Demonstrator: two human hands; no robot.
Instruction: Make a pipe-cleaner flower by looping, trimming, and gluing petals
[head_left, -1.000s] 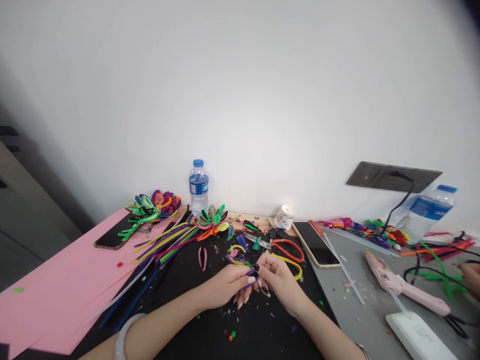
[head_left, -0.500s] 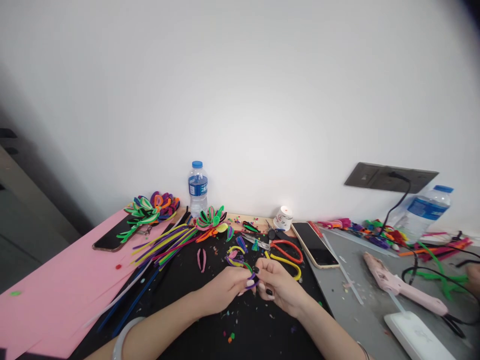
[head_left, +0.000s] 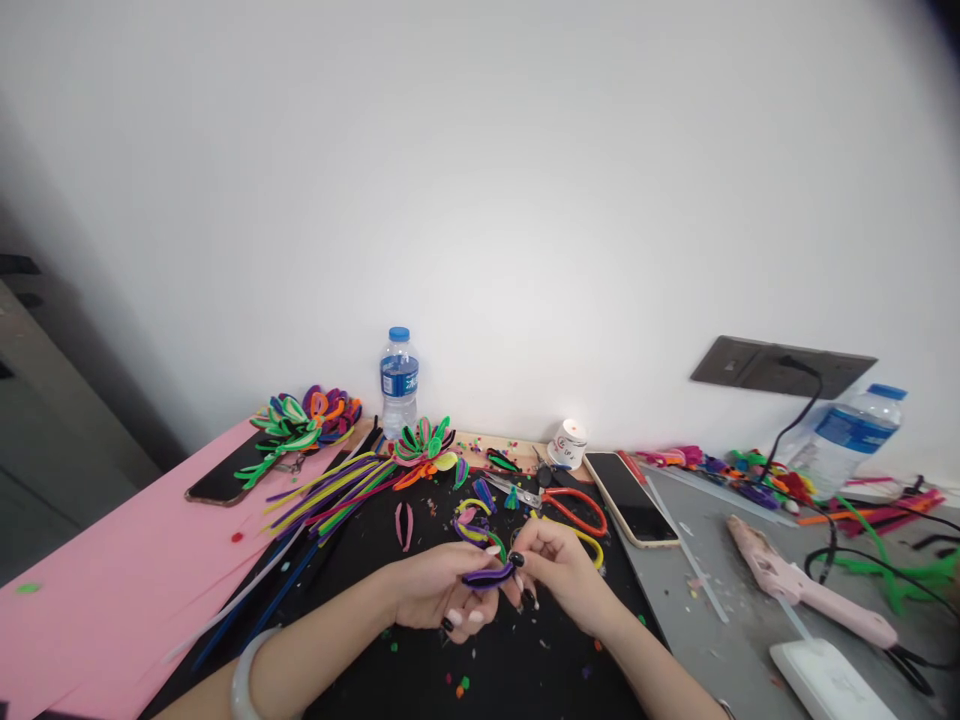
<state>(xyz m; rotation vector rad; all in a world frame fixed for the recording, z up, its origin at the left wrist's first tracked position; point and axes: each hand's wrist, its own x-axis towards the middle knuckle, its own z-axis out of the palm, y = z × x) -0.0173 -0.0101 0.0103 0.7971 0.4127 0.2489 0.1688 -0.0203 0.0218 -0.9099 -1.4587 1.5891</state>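
Observation:
A purple pipe-cleaner petal (head_left: 487, 579) with a black middle lies across the fingers of my left hand (head_left: 439, 590), whose thumb is above it. My right hand (head_left: 559, 570) pinches the petal's right end between thumb and forefinger. Just beyond the fingertips sit more looped petals (head_left: 471, 525) in yellow, pink, purple and green on the black mat (head_left: 360, 660). A pink looped petal (head_left: 404, 527) lies apart, to the left. Red-handled scissors (head_left: 574, 508) rest behind my right hand, and a yellow handle (head_left: 592, 550) is partly hidden by it.
Loose pipe cleaners (head_left: 330, 490) and finished pipe-cleaner flowers (head_left: 300, 425) lie to the left, near a phone (head_left: 225, 475). A water bottle (head_left: 400, 385) stands by the wall. Rightward are another phone (head_left: 634, 500), a pink glue gun (head_left: 810, 590) with a cable, and a white box (head_left: 829, 680).
My hands have drawn slightly apart, and my left hand has turned and loosened, so more of the purple petal shows. The view has tilted up slightly.

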